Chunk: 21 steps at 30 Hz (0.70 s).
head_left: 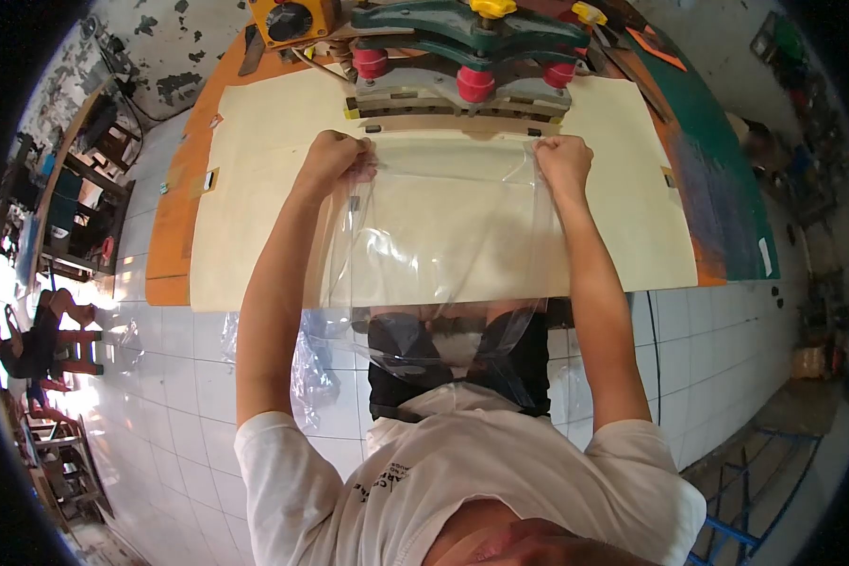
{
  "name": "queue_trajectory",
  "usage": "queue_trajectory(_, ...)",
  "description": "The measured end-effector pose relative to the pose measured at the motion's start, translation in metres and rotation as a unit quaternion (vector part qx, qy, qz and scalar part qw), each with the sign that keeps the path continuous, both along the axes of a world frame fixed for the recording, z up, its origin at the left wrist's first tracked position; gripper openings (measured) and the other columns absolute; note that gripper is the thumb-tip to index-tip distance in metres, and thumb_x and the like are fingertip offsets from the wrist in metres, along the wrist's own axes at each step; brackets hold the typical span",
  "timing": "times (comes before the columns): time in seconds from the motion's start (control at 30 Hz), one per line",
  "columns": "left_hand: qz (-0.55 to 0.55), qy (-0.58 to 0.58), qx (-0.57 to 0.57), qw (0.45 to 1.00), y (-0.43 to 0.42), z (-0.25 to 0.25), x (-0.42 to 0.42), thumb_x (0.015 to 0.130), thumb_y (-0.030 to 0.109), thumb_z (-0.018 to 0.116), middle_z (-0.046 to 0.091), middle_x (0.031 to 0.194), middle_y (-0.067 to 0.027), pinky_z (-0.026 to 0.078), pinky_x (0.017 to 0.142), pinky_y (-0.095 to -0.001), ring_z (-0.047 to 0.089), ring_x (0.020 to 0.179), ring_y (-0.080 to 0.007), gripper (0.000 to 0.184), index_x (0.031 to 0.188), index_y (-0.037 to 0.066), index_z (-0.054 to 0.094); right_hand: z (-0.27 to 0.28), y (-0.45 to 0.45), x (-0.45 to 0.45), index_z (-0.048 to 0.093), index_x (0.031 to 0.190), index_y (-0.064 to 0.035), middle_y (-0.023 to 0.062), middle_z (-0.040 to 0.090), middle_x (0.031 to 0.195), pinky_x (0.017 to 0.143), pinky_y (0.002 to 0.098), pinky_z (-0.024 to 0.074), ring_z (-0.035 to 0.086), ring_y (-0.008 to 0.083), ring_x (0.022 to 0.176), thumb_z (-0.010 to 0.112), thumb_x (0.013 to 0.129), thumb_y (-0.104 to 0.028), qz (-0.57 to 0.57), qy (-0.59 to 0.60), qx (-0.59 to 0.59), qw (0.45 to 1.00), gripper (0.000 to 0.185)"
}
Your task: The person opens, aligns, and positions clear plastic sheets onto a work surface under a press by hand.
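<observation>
A clear plastic sheet [443, 226] is stretched between my two hands and hangs over the table's front edge toward my lap. My left hand [335, 158] pinches its far left corner, fingers closed. The far right corner is gripped by my right hand [564, 160], also closed. Just beyond the sheet's far edge stands a green and grey machine [467, 57] with red round knobs and a yellow knob on top. Two small dark marks lie along the strip in front of the machine. Cream-coloured paper [255, 198] covers the tabletop under the sheet.
An orange box with a black dial [288, 21] sits at the back left. More clear plastic [712, 203] lies over the green surface [745, 226] at the right. Crumpled plastic [311, 377] is below the table's front edge. Another person [33, 335] is at the far left.
</observation>
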<state>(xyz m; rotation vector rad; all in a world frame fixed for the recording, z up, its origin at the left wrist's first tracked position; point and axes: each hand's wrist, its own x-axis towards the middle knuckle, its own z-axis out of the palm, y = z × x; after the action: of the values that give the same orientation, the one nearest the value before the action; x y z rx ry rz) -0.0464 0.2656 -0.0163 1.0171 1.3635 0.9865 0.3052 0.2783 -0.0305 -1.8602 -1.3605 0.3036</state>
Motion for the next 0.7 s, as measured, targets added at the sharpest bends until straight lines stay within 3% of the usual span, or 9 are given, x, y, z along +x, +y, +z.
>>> queue_trajectory(0.13, 0.004, 0.052, 0.014, 0.999, 0.002, -0.001, 0.000, 0.089, 0.010, 0.062, 0.063, 0.070, -0.0120, 0.051, 0.049, -0.0309, 0.060, 0.053, -0.0195, 0.020, 0.080, -0.008, 0.063, 0.006, -0.006, -0.001, 0.070, 0.066, 0.0004, 0.0082, 0.062, 0.053, 0.056, 0.0323, 0.0502, 0.059, 0.0179, 0.046, 0.072, 0.078, -0.015, 0.020, 0.005, -0.001, 1.000, 0.020)
queue_trajectory(0.2, -0.009, 0.092, 0.024, 0.995, 0.003, 0.001, 0.001, 0.087, 0.009, 0.064, 0.063, 0.067, -0.0111, 0.049, 0.049, -0.0300, 0.058, 0.053, -0.0183, 0.020, 0.076, -0.007, 0.064, 0.009, -0.009, -0.003, 0.067, 0.063, -0.0017, 0.0169, 0.065, 0.061, 0.070, 0.0434, 0.0537, 0.066, 0.0359, 0.065, 0.066, 0.074, -0.017, 0.012, 0.005, -0.015, 1.000, 0.019)
queue_trajectory(0.27, -0.010, 0.231, 0.048, 0.972, 0.001, 0.009, 0.003, 0.083, 0.013, 0.069, 0.062, 0.061, -0.0092, 0.045, 0.048, -0.0295, 0.056, 0.050, -0.0159, 0.023, 0.068, -0.005, 0.065, 0.008, -0.009, -0.003, 0.067, 0.062, -0.0014, 0.0172, 0.064, 0.061, 0.070, 0.0434, 0.0536, 0.065, 0.0362, 0.064, 0.067, 0.074, -0.017, 0.011, 0.003, -0.002, 1.000, 0.020)
queue_trajectory(0.37, 0.035, 0.323, 0.082, 0.942, 0.008, 0.003, 0.002, 0.080, 0.016, 0.073, 0.061, 0.057, -0.0083, 0.044, 0.049, -0.0298, 0.055, 0.049, -0.0147, 0.026, 0.064, -0.003, 0.065, 0.008, -0.008, -0.003, 0.066, 0.061, -0.0009, 0.0179, 0.064, 0.060, 0.069, 0.0440, 0.0533, 0.065, 0.0372, 0.064, 0.068, 0.073, -0.017, 0.009, 0.012, 0.005, 1.000, 0.020)
queue_trajectory(0.5, 0.015, 0.325, 0.086, 0.942, 0.008, 0.003, -0.004, 0.080, 0.018, 0.074, 0.061, 0.058, -0.0081, 0.044, 0.048, -0.0292, 0.055, 0.049, -0.0142, 0.028, 0.063, -0.002, 0.064, 0.009, -0.008, -0.003, 0.066, 0.062, -0.0008, 0.0181, 0.064, 0.061, 0.070, 0.0448, 0.0533, 0.065, 0.0388, 0.065, 0.068, 0.073, -0.017, -0.004, 0.009, -0.019, 1.000, 0.020)
queue_trajectory(0.63, -0.003, 0.184, 0.054, 0.981, -0.001, 0.008, -0.006, 0.082, 0.017, 0.073, 0.060, 0.058, -0.0075, 0.043, 0.045, -0.0281, 0.054, 0.049, -0.0131, 0.027, 0.064, -0.002, 0.065, 0.008, -0.009, -0.004, 0.066, 0.061, -0.0011, 0.0186, 0.064, 0.061, 0.071, 0.0453, 0.0534, 0.065, 0.0392, 0.065, 0.067, 0.073, -0.016, -0.003, 0.016, -0.004, 1.000, 0.019)
queue_trajectory(0.7, -0.008, 0.121, 0.062, 0.991, -0.001, 0.006, -0.010, 0.083, 0.017, 0.073, 0.059, 0.058, -0.0072, 0.041, 0.044, -0.0282, 0.054, 0.048, -0.0128, 0.027, 0.065, -0.001, 0.065, 0.006, -0.008, -0.005, 0.070, 0.069, -0.0003, 0.0106, 0.064, 0.056, 0.064, 0.0345, 0.0515, 0.062, 0.0234, 0.053, 0.075, 0.075, -0.016, -0.008, -0.031, 0.018, 0.999, 0.018)
